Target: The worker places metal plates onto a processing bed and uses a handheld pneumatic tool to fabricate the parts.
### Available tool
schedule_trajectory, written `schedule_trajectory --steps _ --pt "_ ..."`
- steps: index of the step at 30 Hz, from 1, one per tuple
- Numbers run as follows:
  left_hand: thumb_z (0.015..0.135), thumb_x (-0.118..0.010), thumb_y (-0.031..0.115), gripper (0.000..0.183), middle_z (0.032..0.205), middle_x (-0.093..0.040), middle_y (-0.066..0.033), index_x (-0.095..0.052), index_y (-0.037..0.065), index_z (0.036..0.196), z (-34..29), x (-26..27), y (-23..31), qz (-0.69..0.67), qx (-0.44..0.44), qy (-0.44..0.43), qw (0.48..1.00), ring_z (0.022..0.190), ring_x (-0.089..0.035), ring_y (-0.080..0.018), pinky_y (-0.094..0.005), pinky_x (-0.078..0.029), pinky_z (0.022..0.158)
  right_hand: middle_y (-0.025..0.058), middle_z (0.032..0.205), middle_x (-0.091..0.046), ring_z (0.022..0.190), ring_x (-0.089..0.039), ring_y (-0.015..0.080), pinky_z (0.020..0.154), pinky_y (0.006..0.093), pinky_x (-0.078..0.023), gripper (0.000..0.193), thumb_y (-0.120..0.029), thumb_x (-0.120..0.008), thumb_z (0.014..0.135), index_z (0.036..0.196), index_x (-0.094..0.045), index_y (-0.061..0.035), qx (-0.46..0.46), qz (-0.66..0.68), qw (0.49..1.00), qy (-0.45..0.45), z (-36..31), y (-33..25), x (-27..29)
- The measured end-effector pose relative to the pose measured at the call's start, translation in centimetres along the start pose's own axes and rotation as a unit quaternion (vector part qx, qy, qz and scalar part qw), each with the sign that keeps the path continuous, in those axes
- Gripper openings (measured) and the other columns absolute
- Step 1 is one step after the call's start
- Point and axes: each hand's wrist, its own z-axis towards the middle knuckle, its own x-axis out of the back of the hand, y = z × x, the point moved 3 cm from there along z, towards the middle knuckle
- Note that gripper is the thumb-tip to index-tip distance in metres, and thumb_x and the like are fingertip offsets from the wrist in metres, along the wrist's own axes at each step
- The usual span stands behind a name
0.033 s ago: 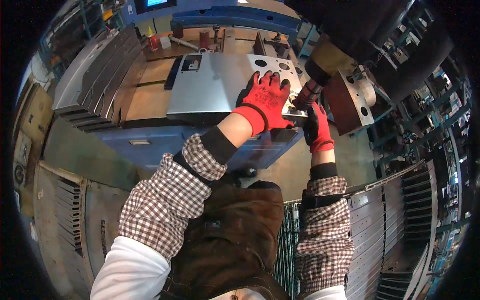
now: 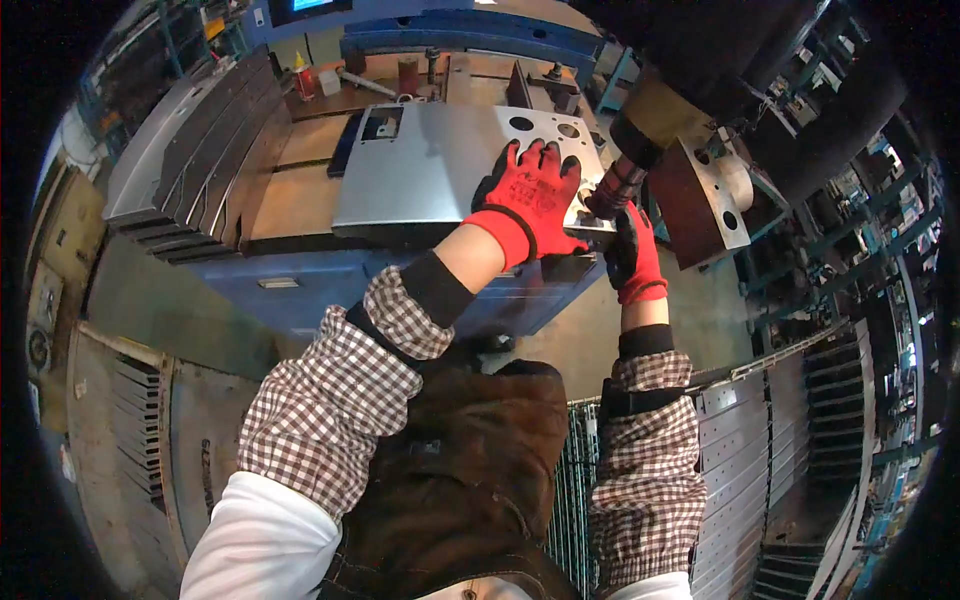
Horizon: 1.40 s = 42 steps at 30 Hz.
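Observation:
A silver sheet-metal panel (image 2: pixel 415 180) with bent edges lies on the workbench, round holes at its right end and a rectangular cutout at its far left corner. My left hand (image 2: pixel 530 195), in a red and black glove, rests open on the panel's top, fingers spread. At the panel's right end, my right hand (image 2: pixel 637 255), gloved alike, is closed around the edge, its fingertips partly hidden. Right over that end, beside my right hand, a dark cylindrical tool head (image 2: pixel 617 186) comes down from a machine arm with a yellowish collar (image 2: pixel 655 120).
Several bent metal panels (image 2: pixel 190 165) stand stacked on the bench's left. Behind my panel are a red bottle with a yellow tip (image 2: pixel 304 78) and a hammer-like tool (image 2: pixel 367 84). A box-shaped metal part with holes (image 2: pixel 705 200) stands at right. Racks of sheet parts (image 2: pixel 735 470) are near my right arm.

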Motion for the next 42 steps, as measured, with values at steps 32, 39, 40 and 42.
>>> schedule_trajectory --steps 32,39,40,42 --pt "0.068 -0.075 0.071 0.107 0.148 -0.044 -0.0255 -0.044 0.007 0.147 -0.7 0.5 -0.8 0.000 0.019 -0.016 1.000 0.142 -0.038 -0.0422 -0.0625 -0.023 0.116 0.0207 0.132 -0.062 0.124 -0.058 0.0412 0.108 0.0426 -0.044 0.063 -0.001 -0.051 0.074 0.137 -0.054 -0.0001 0.051 0.053 0.991 -0.111 -2.2 -3.2 -2.8" --pt "0.068 -0.075 0.071 0.108 0.149 -0.044 -0.0259 -0.043 0.007 0.148 -0.5 0.5 -0.7 -0.007 0.019 -0.021 1.000 0.142 -0.038 -0.0426 -0.0625 -0.023 0.117 0.0148 0.126 -0.064 0.113 -0.064 0.0315 0.099 0.0382 -0.049 0.051 -0.004 -0.055 0.081 0.132 -0.058 -0.0032 -0.039 0.090 0.992 -0.078 -1.3 -3.1 -2.3" --pt "0.067 -0.075 0.071 0.108 0.148 -0.044 -0.0260 -0.043 0.007 0.148 -0.6 0.5 -0.7 -0.007 0.019 -0.016 1.000 0.142 -0.038 -0.0426 -0.0626 -0.023 0.117 0.0132 0.125 -0.064 0.110 -0.065 0.0287 0.097 0.0371 -0.050 0.046 -0.006 -0.056 0.085 0.131 -0.058 -0.0041 -0.100 0.146 0.983 -0.054 -1.0 -2.8 -2.3" --pt "0.068 -0.075 0.071 0.108 0.148 -0.043 -0.0263 -0.042 0.006 0.148 -0.7 0.4 -0.9 -0.008 0.023 -0.018 1.000 0.142 -0.038 -0.0427 -0.0628 -0.023 0.117 0.0097 0.123 -0.065 0.105 -0.066 0.0231 0.092 0.0348 -0.052 0.036 -0.013 -0.056 0.095 0.129 -0.060 -0.0060 -0.064 0.088 0.991 -0.072 -1.3 -3.0 -2.5"
